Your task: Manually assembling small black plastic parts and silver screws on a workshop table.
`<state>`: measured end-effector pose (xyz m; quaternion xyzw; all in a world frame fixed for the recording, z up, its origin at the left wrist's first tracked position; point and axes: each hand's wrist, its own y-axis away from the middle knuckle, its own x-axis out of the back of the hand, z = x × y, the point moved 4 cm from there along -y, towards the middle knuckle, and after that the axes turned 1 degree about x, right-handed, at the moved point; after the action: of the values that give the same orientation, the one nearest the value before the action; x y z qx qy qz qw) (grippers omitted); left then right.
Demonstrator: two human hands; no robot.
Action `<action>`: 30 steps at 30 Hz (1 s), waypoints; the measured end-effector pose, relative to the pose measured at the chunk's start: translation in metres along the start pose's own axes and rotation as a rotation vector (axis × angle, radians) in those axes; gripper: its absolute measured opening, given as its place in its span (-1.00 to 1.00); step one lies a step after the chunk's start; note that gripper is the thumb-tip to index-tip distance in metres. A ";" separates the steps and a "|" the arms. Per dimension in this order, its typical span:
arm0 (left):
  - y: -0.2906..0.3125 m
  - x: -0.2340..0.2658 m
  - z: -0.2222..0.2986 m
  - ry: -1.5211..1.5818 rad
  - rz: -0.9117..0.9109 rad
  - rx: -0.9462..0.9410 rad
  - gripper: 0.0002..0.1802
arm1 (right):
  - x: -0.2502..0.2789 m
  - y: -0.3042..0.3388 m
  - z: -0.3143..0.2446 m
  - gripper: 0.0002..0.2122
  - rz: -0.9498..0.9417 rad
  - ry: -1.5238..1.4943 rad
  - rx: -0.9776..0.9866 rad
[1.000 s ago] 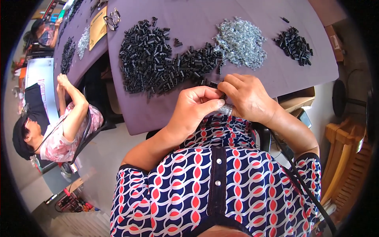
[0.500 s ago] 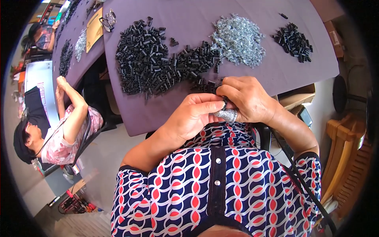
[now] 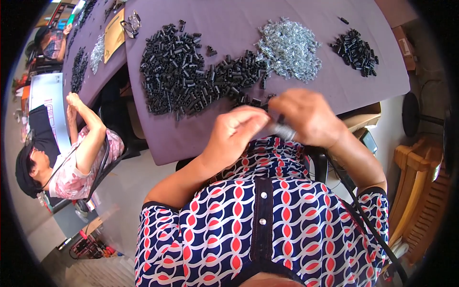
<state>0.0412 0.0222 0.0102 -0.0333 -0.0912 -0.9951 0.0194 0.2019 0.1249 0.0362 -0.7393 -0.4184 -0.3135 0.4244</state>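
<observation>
My left hand (image 3: 234, 131) is raised over the table's near edge, thumb and fingers pinched together. Whatever lies in that pinch is hidden. Beside it, a little apart, my right hand (image 3: 308, 119) is curled and smeared by motion. A silvery-grey wrap (image 3: 283, 130) covers its thumb, and a small dark spot shows near the fingertips, too blurred to name. Just beyond both hands spreads a large heap of short black plastic tube-like pieces (image 3: 174, 71). Farther off lies a pile of small clear plastic pieces (image 3: 289, 48), with a smaller heap of black pieces (image 3: 356, 52) to its right.
A purple-grey cloth covers the table (image 3: 224, 24). At the left, a seated co-worker (image 3: 81, 162) works at an adjoining table with a tan envelope (image 3: 114, 36) and eyeglasses (image 3: 130, 25). An open cardboard box (image 3: 361, 119) is below the right edge, near a wooden chair (image 3: 416, 177).
My hands have come apart from their shared grip on a small black piece. The left has shifted slightly left, and the right has lifted away with a blur. The heaps look the same.
</observation>
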 end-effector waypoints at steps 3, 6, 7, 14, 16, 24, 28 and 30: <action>-0.006 0.026 0.019 -0.422 0.256 -0.291 -0.82 | 0.039 0.018 0.047 -0.53 0.196 0.413 -0.258; -0.012 0.022 0.019 -0.754 0.242 -0.511 -0.79 | 0.056 0.053 0.093 -0.41 0.213 0.649 -0.519; -0.012 0.018 0.017 -0.810 0.215 -0.536 -0.78 | 0.059 0.058 0.103 -0.36 0.169 0.699 -0.568; -0.012 0.005 0.012 -1.023 0.134 -0.556 -0.77 | 0.059 0.077 0.127 -0.45 0.218 0.646 -0.623; -0.013 0.005 0.014 -1.030 0.118 -0.570 -0.76 | 0.066 0.086 0.139 -0.50 0.295 0.642 -0.642; -0.014 0.000 0.015 -1.031 0.092 -0.608 -0.75 | 0.076 0.093 0.168 -0.45 0.254 0.675 -0.689; -0.016 0.001 0.017 -1.033 0.097 -0.615 -0.73 | 0.082 0.098 0.173 -0.41 0.310 0.640 -0.684; -0.015 0.001 0.017 -0.982 0.126 -0.618 -0.74 | 0.085 0.090 0.162 -0.38 0.354 0.679 -0.644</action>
<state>0.0402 0.0397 0.0247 -0.5003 0.2071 -0.8404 0.0236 0.3379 0.2727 0.0015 -0.7485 -0.0068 -0.5730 0.3337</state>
